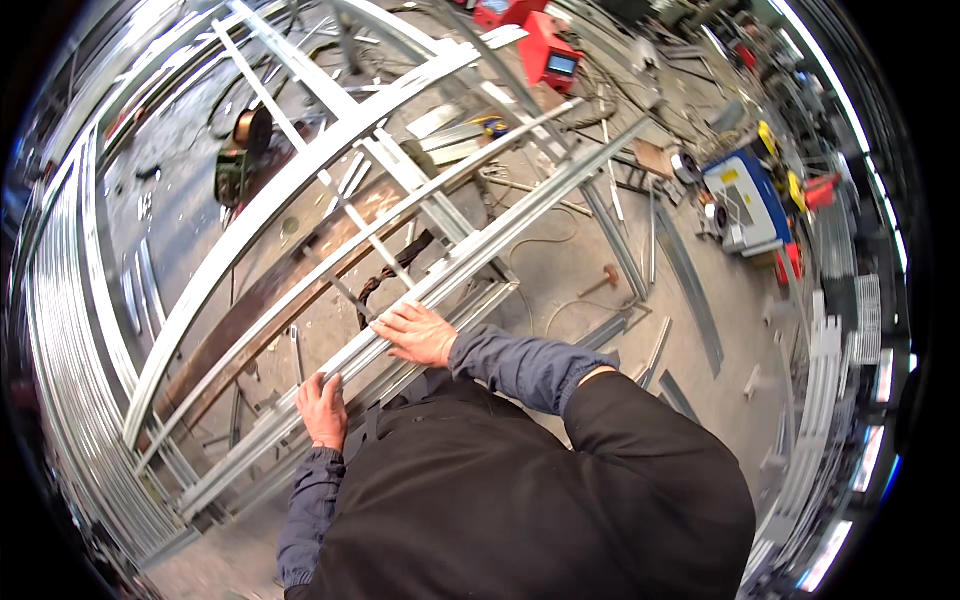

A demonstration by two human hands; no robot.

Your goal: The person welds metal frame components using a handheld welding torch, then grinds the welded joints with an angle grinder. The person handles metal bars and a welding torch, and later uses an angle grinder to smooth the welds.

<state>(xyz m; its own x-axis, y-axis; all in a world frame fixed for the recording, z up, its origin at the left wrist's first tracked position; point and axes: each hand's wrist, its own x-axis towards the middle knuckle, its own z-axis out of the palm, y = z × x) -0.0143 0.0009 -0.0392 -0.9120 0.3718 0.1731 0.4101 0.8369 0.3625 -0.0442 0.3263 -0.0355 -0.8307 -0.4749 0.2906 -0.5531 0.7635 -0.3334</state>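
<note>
A long galvanized steel channel, pale grey and shiny, lies slanted from near left to far right atop a metal frame, beneath both hands.

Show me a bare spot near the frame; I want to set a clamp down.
Bare concrete floor lies right of the long steel rail under both hands, bordered by the hammer and the flat strips. The left hand and right hand rest on that rail. Crowded: the blue machine corner and stacked profiles at left.
</note>
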